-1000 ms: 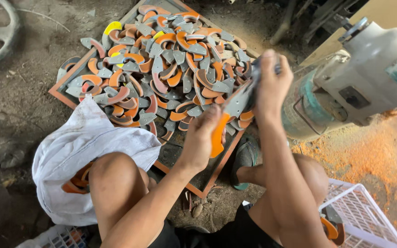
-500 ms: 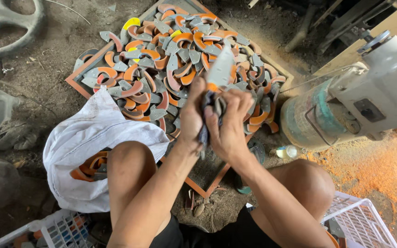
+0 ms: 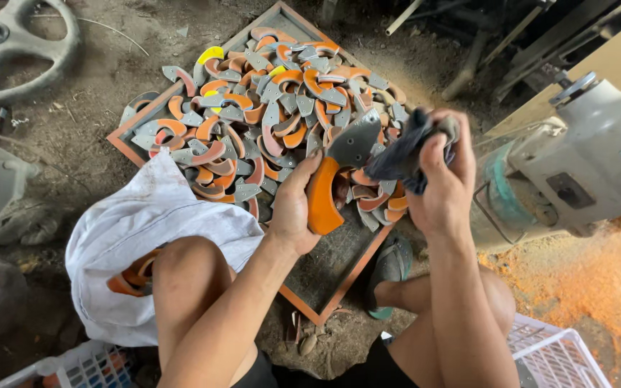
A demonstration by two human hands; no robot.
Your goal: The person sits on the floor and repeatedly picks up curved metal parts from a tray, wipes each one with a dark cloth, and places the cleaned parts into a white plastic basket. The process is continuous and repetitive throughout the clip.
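**Wiping a knife**

Your left hand (image 3: 292,208) grips a knife (image 3: 332,179) by its orange handle, blade up, above the tray (image 3: 328,298) piled with more knives. Your right hand (image 3: 440,179) clenches a dark rag (image 3: 400,154) against the blade, so this looks like the wiping step. A white sack (image 3: 138,230) lies by your left knee; a white crate (image 3: 551,352) sits at lower right.

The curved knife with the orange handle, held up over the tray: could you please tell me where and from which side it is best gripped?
Grip the curved knife by its orange handle, coming from the left and below, as the left hand does now. The thick, rounded handle curves to fit a closed palm, while the flat grey blade points up and right, where the right hand holds a dark cloth against it.
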